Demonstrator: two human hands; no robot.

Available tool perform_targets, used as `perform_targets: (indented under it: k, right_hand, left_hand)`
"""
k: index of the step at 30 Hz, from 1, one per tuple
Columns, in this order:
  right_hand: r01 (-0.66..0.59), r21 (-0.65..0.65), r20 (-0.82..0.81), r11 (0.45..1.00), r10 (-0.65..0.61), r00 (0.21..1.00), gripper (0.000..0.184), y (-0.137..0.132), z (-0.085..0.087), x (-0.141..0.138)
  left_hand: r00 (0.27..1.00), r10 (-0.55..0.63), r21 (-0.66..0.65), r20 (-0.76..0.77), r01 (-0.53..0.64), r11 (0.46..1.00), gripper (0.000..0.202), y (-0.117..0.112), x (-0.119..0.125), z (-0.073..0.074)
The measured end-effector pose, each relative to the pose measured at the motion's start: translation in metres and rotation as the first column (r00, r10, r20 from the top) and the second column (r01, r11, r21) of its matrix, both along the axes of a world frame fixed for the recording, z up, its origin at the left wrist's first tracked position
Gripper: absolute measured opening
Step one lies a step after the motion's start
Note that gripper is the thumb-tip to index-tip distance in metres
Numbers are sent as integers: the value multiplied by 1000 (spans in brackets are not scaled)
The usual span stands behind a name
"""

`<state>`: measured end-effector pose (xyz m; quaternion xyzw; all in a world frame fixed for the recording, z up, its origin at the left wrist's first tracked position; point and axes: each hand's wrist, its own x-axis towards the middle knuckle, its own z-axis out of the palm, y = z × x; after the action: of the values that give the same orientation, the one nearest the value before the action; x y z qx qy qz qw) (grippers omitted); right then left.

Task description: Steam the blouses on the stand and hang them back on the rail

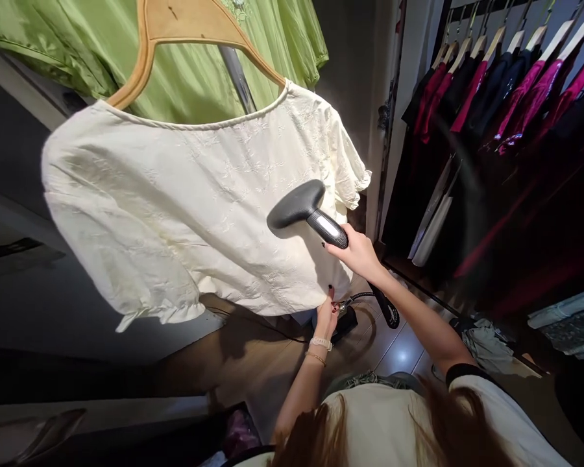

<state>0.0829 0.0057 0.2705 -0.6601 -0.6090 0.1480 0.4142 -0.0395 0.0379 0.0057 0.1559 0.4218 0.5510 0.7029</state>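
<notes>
A cream short-sleeved blouse point(194, 207) hangs on a wooden hanger point(175, 32) in front of me. My right hand point(357, 253) is closed round the handle of a dark garment steamer point(304, 207), whose head presses against the blouse's lower right front. My left hand point(327, 314) pinches the blouse's bottom hem and holds it taut. The steamer's hose point(384, 305) curves down from the handle toward the floor.
A green garment point(199, 71) hangs behind the blouse. A rack of dark and magenta clothes point(506, 97) on hangers fills the right side. The steamer's base point(345, 321) stands on the wooden floor. Crumpled fabric point(486, 344) lies low on the right.
</notes>
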Motion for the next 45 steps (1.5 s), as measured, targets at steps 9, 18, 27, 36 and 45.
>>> perform_targets:
  k: [9,18,27,36,45]
  right_hand:
    - [-9,244,-20,970,14,1000,48,25,62,7]
    - [-38,-53,89,998,42,995,46,-9,-12,8]
    - [0,-212,90,977,20,996,39,-42,-37,10]
    - [117,162,-115,980,-99,988,47,-46,21,5]
    - [11,232,-99,973,12,995,51,15,25,-18]
  left_hand:
    - [999,-11,12,30,11,1000,23,-32,-6,1]
    - [999,36,-5,25,-35,999,26,-44,-14,5]
    - [993,115,-14,36,-115,993,25,-34,-22,7]
    - [996,89,35,23,-90,995,30,-45,-30,12]
    - [996,29,-5,-78,-29,1000,28,-64,-35,-2]
